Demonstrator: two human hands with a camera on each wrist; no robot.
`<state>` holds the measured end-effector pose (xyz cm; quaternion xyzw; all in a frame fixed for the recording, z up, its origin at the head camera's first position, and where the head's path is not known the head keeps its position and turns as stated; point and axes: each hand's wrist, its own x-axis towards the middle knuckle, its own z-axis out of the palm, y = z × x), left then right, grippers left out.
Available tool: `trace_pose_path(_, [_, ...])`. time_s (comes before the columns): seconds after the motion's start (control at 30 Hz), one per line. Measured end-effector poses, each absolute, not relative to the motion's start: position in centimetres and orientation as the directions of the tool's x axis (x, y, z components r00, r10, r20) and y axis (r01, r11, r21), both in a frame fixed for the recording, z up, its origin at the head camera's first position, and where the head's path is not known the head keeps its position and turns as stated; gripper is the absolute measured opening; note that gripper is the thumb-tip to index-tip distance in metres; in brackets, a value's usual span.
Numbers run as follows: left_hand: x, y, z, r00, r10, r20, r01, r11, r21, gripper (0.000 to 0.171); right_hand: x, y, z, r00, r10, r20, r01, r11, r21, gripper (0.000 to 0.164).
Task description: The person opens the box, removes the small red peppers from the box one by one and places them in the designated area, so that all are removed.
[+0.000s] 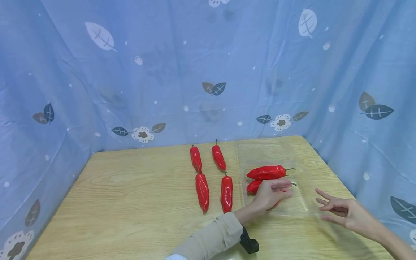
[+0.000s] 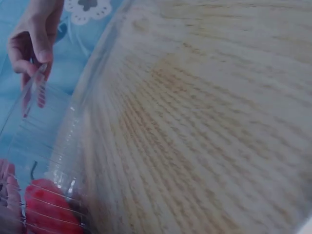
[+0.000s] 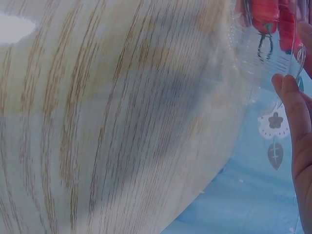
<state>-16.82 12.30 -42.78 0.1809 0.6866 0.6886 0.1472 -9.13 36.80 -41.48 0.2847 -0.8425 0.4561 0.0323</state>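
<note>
Two red peppers, one of them a long pepper (image 1: 266, 172), lie in a clear plastic container (image 1: 300, 206). My left hand (image 1: 273, 194) reaches into this container with its fingers extended over the peppers, and part of a red pepper shows below it. The left wrist view shows a red pepper (image 2: 51, 209) through the ribbed plastic wall. My right hand (image 1: 344, 213) is beside the container's right edge, fingers spread and thumb apart. In the right wrist view its fingertips (image 3: 290, 84) overlap the clear rim.
Several other peppers lie left of the container, including a far-left pepper (image 1: 195, 159) and a near pepper (image 1: 226, 193). A black device (image 1: 249, 243) sits at my left sleeve (image 1: 214, 234). Blue curtains (image 1: 162, 72) surround the wooden table (image 1: 130, 202).
</note>
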Motion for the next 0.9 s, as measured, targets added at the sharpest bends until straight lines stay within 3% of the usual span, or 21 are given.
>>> trace_pose_path(0.33, [-18.4, 13.8, -43.3, -0.879, 0.468, 0.094, 0.238, 0.259, 0.936, 0.047, -9.1, 36.8, -41.5, -0.833, -0.452, 0.319, -0.514, 0.42, -0.748, 0.026])
trace_pose_path(0.53, [-19.1, 14.2, -43.6, -0.834, 0.532, 0.15, 0.422, 0.438, 0.793, 0.05, -9.1, 36.8, -41.6, -0.832, -0.448, 0.327, -0.519, 0.422, -0.743, 0.027])
trace_pose_path(0.73, [-19.3, 14.4, -43.6, -0.804, 0.59, 0.076, 0.492, 0.588, 0.642, 0.043, -9.3, 36.8, -41.6, -0.833, -0.447, 0.327, -0.513, 0.403, -0.758, 0.027])
trace_pose_path(0.9, [-19.3, 14.0, -43.0, -0.751, 0.655, -0.081, 0.473, 0.619, 0.627, 0.047, -9.3, 36.7, -41.6, -0.824, -0.456, 0.335, -0.523, 0.387, -0.759, 0.028])
